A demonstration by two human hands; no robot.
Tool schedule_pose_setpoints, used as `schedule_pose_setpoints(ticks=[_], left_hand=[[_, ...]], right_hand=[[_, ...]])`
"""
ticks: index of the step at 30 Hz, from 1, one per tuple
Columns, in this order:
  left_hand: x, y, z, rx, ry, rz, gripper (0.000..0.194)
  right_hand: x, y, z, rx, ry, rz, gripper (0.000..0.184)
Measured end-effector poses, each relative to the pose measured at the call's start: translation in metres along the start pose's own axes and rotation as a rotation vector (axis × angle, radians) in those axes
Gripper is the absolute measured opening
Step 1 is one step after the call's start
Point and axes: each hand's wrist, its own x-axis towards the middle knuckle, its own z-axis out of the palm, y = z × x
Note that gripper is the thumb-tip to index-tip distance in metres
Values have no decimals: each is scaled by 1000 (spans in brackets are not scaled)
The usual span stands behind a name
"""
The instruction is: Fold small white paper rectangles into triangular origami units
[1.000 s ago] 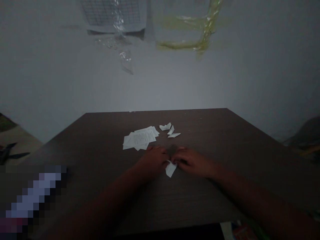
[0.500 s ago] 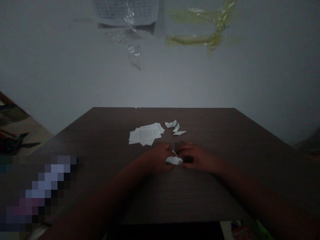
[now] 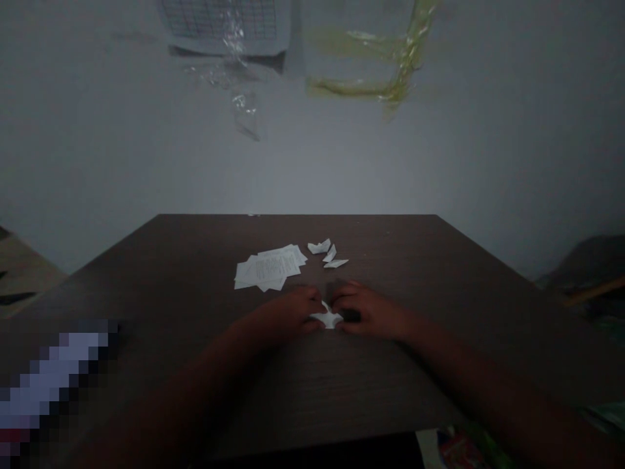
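Note:
Between my two hands, low over the dark table, is a small folded white paper with a pointed tip sticking up. My left hand pinches its left side. The right side is gripped by the fingers of my right hand. Just beyond the hands lie several small folded paper pieces; one is a boat-like shape, another a flat sliver. To their left sits a loose pile of printed paper sheets. Dim light hides the exact folds.
A pixelated oblong object lies at the table's left. Behind the table rises a pale wall with a taped gridded sheet and yellowish tape. Dark items stand beyond the right edge.
The view has shifted slightly, so the scene sits further left. The paper between my hands has changed from a rounded strip to a more spread, pointed shape.

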Motion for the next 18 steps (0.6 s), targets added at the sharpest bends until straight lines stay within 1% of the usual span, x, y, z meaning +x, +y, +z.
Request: schedule_pose_setpoints(ticks=[3,7,10,14,18], left_hand=[[1,-2,1,17,-4,25,16],[1,-2,2,40,8,46,20],[0,-2,2,46,11,42,20],[0,-3,2,13,24,-1,18],[7,-8,5,-13,78,-44,15]], right_hand=[[1,-2,0,-1,10,-1,16],[3,-2,3,-22,35,12,9],[4,0,6,-11,47,25,11],[6,2,9,11,90,45,11],[7,4,14,-5,120,71,12]])
